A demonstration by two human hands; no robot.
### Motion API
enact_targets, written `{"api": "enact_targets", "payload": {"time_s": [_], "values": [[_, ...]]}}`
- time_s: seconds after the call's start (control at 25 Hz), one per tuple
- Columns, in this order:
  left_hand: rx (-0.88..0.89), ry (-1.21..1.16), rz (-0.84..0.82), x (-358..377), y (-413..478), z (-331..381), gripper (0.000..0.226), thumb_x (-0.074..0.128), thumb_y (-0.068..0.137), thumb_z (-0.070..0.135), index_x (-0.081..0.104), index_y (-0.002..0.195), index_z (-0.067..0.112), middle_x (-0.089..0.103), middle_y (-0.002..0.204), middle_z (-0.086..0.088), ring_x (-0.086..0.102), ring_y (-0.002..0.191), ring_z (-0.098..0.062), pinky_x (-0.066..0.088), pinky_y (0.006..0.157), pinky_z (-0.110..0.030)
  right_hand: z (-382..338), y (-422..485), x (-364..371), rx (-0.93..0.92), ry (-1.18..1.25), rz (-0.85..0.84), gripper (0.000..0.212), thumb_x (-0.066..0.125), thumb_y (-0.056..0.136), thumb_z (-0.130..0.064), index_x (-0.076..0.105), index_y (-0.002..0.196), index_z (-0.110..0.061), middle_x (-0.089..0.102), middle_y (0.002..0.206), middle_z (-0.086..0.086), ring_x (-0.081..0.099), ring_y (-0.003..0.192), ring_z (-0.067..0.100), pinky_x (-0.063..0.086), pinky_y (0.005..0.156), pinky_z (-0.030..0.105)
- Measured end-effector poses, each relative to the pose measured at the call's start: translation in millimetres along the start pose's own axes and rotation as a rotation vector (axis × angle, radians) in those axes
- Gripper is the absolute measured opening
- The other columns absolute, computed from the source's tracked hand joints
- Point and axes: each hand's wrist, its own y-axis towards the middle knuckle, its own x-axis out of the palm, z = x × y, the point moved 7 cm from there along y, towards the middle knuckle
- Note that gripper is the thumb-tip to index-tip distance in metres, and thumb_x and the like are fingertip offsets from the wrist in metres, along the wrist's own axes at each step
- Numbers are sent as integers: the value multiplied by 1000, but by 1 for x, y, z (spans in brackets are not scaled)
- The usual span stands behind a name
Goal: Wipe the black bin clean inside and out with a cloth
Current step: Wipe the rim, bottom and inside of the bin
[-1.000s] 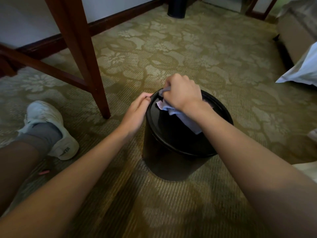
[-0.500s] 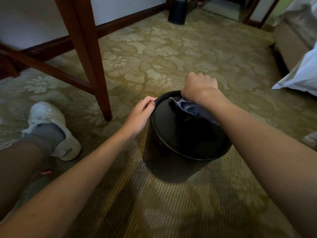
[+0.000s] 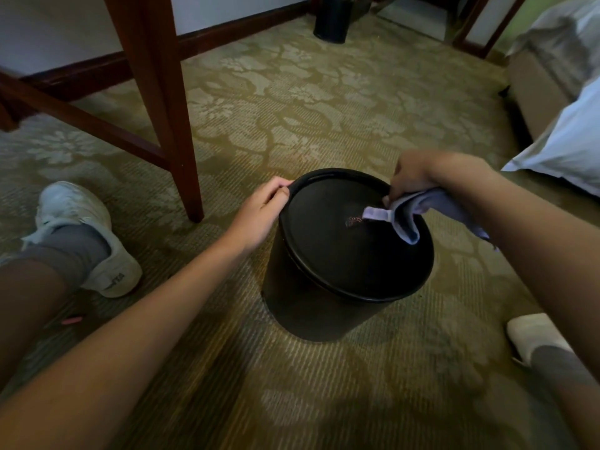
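Note:
The black bin [image 3: 311, 306] stands upright on the patterned carpet between my legs, its open mouth facing me. My left hand [image 3: 259, 212] holds the bin's rim at the far left, thumb over the edge. My right hand [image 3: 418, 173] grips a pale lilac cloth [image 3: 409, 216] at the rim's far right. The cloth hangs over the rim, partly inside the bin and partly trailing under my forearm. A small reddish mark shows deep inside the bin.
A dark wooden table leg [image 3: 162, 102] and crossbar stand close on the left. A second black bin [image 3: 331, 17] sits by the far wall. A bed with white linen [image 3: 565, 147] is at right. My white shoes [image 3: 87, 235] flank the bin.
My right hand has slid the cloth along the far rim from the left side round to the right side. The left hand has kept its hold on the rim.

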Motion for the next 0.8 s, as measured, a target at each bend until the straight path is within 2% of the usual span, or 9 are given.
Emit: {"api": "enact_targets", "payload": {"time_s": [0.16, 0.36, 0.52, 0.6, 0.72, 0.8], "values": [[-3, -55, 22, 2, -1, -2, 27, 37, 104, 28, 61, 109, 16, 65, 110, -7, 60, 104, -21, 47, 91, -46, 18, -20, 19, -75, 204, 35, 24, 75, 78, -35, 71, 71, -12, 67, 69, 8, 64, 75, 27, 44, 60, 29], [6, -79, 34, 4, -3, -2, 28, 36, 104, 30, 61, 106, 21, 66, 104, -3, 61, 97, -15, 47, 82, -35, 27, -52, 42, -152, 405, 250, 21, 72, 80, -31, 62, 68, -17, 64, 70, 3, 60, 76, 24, 47, 67, 36], [10, -85, 26, 4, -3, -1, 28, 35, 105, 29, 62, 104, 22, 66, 99, 1, 62, 91, -10, 46, 78, -29, -17, -80, 47, -321, 577, 369, 17, 72, 80, -33, 64, 74, -18, 65, 69, 0, 61, 73, 19, 49, 67, 37], [9, -79, 37, 4, -2, -1, 26, 35, 105, 27, 61, 100, 26, 65, 93, 5, 60, 84, -2, 45, 73, -23, -49, -91, 47, -423, 639, 405, 16, 72, 79, -34, 65, 77, -20, 65, 70, -3, 62, 75, 16, 50, 68, 36], [12, -68, 49, 2, -1, 0, 26, 36, 105, 25, 60, 99, 28, 63, 90, 5, 58, 78, 1, 44, 68, -20, -68, -95, 48, -498, 639, 454, 14, 67, 80, -39, 64, 81, -25, 67, 76, -7, 65, 80, 16, 52, 69, 37], [4, -56, 37, 3, -1, 0, 26, 36, 105, 28, 61, 98, 31, 65, 93, 5, 60, 82, -2, 46, 72, -25, -47, -79, 47, -407, 531, 503, 13, 65, 80, -39, 62, 88, -28, 68, 84, -4, 65, 87, 25, 52, 72, 38]]}}
